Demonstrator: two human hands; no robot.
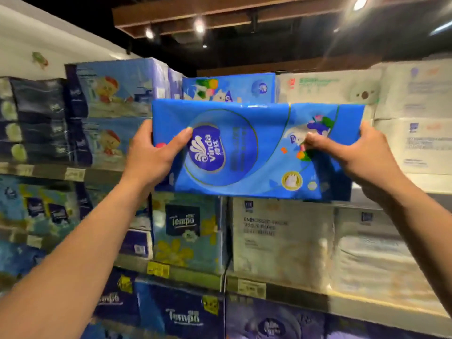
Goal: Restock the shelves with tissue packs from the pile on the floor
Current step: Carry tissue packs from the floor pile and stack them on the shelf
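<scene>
Item: one blue Vinda tissue pack, soft-wrapped, long side across, logo face toward us and turned on its side. Location: in the air at the level of the upper shelf, in front of the gap between the cartoon-chick packs at left and the white bear-face pack at right. A matching Vinda pack shows just behind and above its top edge. We cannot tell whether its far side touches that shelf, as the pack itself hides the slot. Holders: left hand at the pack's left end, right hand at its right end. Each grip is clamped on the wrapper, thumb laid across the front face, fingers wrapped round the end and mostly hidden. Surroundings: dark blue packs at the far left of the same shelf. On the shelf below are a Tempo pack with yellow flowers and a white embossed facial tissue pack, with a yellow price tag on the rail beneath and more Tempo packs lower down. The floor pile is out of view. Step in hand, as we judge it: placing, with the pick-up done and the pack up at its row. Next move, as we judge it: slide the pack level and straight into the slot by its twin, keeping both ends even so the soft wrapper does not snag on the neighbours. Only then should both grips let go.
</scene>
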